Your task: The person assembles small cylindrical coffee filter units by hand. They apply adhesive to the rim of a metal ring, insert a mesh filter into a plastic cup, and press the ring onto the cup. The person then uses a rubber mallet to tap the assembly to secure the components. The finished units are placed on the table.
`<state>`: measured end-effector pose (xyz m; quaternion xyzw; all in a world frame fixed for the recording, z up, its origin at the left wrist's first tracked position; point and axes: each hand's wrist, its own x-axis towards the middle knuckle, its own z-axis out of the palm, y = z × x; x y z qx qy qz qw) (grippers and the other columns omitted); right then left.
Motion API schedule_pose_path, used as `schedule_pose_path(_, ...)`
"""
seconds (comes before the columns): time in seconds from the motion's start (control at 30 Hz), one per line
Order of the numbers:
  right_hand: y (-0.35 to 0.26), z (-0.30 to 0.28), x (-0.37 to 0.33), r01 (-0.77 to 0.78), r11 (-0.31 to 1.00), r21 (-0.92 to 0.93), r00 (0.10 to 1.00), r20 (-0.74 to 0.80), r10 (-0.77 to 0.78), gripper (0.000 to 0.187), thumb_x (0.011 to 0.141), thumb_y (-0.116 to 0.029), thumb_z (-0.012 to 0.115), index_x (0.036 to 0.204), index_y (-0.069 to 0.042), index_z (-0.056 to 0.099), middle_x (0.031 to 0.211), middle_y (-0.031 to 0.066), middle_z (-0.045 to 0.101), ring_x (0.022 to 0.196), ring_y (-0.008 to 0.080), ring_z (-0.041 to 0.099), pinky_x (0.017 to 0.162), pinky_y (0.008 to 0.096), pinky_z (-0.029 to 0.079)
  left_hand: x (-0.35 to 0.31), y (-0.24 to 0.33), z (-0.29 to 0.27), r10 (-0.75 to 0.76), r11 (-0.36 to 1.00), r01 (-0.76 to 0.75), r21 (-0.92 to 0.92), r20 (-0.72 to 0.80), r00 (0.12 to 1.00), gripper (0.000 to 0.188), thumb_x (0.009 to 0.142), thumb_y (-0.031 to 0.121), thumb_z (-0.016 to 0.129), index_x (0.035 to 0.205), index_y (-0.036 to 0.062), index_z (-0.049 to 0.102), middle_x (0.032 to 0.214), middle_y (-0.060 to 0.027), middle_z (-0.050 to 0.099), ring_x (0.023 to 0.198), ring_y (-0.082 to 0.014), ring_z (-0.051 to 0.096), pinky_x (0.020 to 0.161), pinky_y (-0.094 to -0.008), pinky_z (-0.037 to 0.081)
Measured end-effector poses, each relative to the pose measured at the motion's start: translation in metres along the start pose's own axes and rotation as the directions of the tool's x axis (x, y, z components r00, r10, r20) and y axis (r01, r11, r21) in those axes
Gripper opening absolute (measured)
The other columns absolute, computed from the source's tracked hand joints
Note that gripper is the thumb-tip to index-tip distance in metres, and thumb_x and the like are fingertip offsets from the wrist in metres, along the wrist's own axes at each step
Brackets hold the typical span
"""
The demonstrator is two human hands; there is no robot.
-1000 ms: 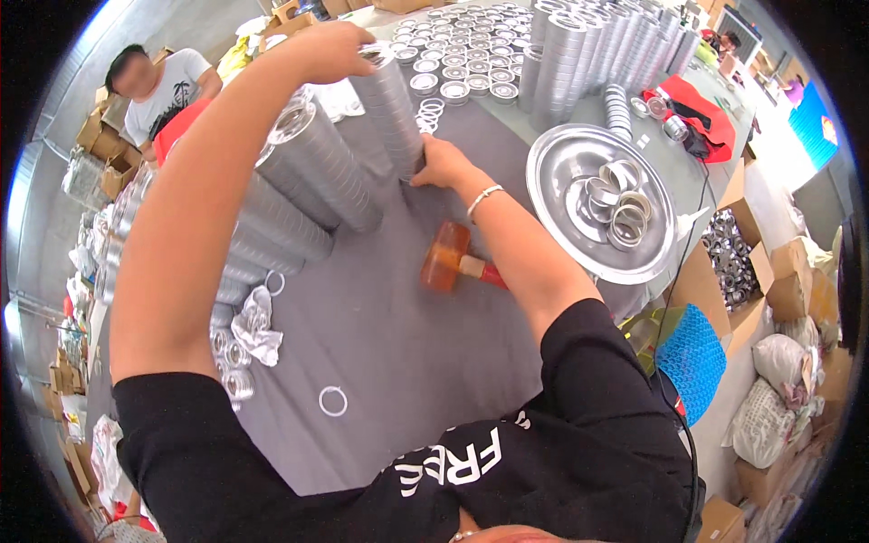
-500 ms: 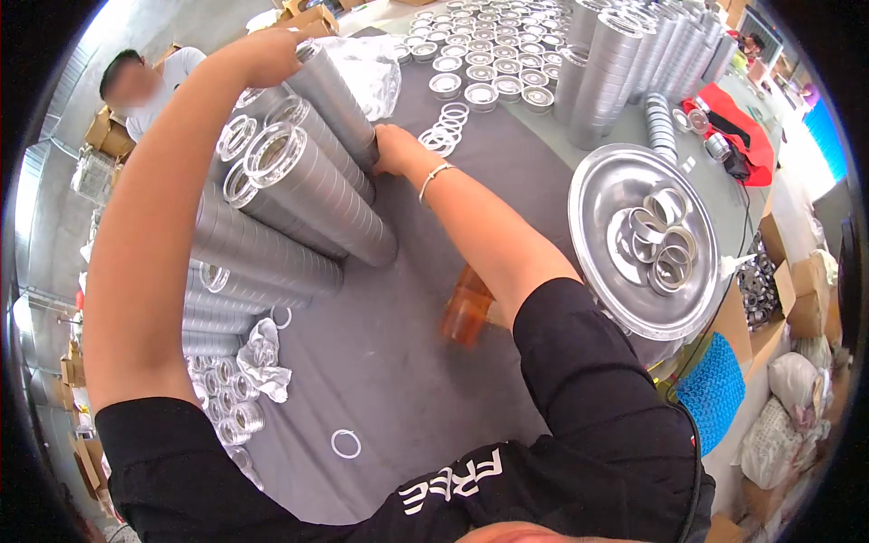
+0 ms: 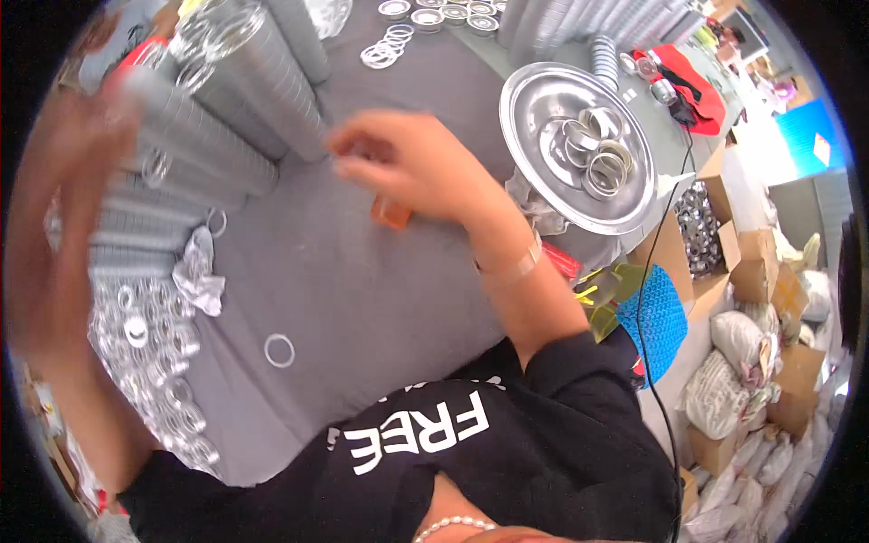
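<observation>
My right hand [image 3: 385,158] is over the grey cloth-covered table, thumb and fingers apart, with nothing seen in it. Just beyond its fingertips stands a tall column of stacked silver rings [image 3: 267,86]. An orange-brown block [image 3: 391,214] lies on the cloth, partly hidden under my right hand. My left hand [image 3: 100,131] is smeared by motion at the far left. It is beside or in front of another silver column [image 3: 186,113], and I cannot tell whether it touches it. Several more columns stand packed together there.
A round metal tray [image 3: 525,127] holding several loose metal bands is at the right. White rings [image 3: 385,50] lie at the back, and a single one [image 3: 266,351] nearer me. Clear rings [image 3: 149,339] and crumpled white plastic [image 3: 199,271] are at the left. A black cable [image 3: 643,317] hangs at the right.
Both hands have left the column they were touching at its top and base. My right hand has come back toward me and my left has swung left. The whole view has shifted.
</observation>
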<state>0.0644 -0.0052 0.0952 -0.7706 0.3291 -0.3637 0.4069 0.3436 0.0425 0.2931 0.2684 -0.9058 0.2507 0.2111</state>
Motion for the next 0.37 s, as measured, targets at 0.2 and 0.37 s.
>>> schedule_pose_path(0.2, 0.036, -0.03, -0.178, -0.176, 0.968, -0.176, 0.875, -0.48, 0.072, 0.015, 0.085, -0.007, 0.079, 0.1, -0.004, 0.077, 0.099, 0.009, 0.075, 0.083, 0.0194, 0.069, 0.078, 0.0297, 0.055, -0.246, 0.204, 0.011, -0.945, 0.285, 0.904, -0.319, 0.065, 0.321, 0.009, 0.092, 0.004, 0.069, 0.093, -0.0026, 0.075, 0.091, -0.0109, 0.071, 0.088, -0.027, 0.071, 0.091, -0.0364, 0.055)
schedule_pose_path(0.37, 0.047, -0.085, -0.237, -0.392, 0.737, -0.551, 0.839, -0.543, 0.04, 0.013, 0.094, -0.016, 0.075, 0.103, -0.007, 0.078, 0.103, 0.0104, 0.075, 0.092, 0.0277, 0.071, 0.087, 0.0368, 0.055, -0.296, 0.32, 0.072, -0.995, -0.087, 0.943, -0.321, -0.018, -0.098, 0.046, 0.092, 0.021, 0.078, 0.135, 0.008, 0.066, 0.132, -0.0107, 0.065, 0.114, -0.024, 0.065, 0.095, -0.0359, 0.054)
